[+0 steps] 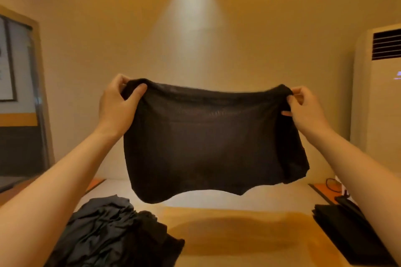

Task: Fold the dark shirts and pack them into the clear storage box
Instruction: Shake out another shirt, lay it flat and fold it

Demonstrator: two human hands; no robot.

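While a wooden table spreads below, a dark shirt hangs stretched in the air above its middle. A crumpled shirt pile lies at its near left corner, and a folded stack at its right edge. The left hand and right hand each pinch one of the shirt's top corners.

My left hand and right hand pinched dark shirt top corners, held above table; crumpled shirt pile near left, folded stack right.

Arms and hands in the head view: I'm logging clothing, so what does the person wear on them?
Nothing shows: the left hand and right hand are ungloved, both forearms bare to the frame edge, with no sleeve, watch or bracelet in view.
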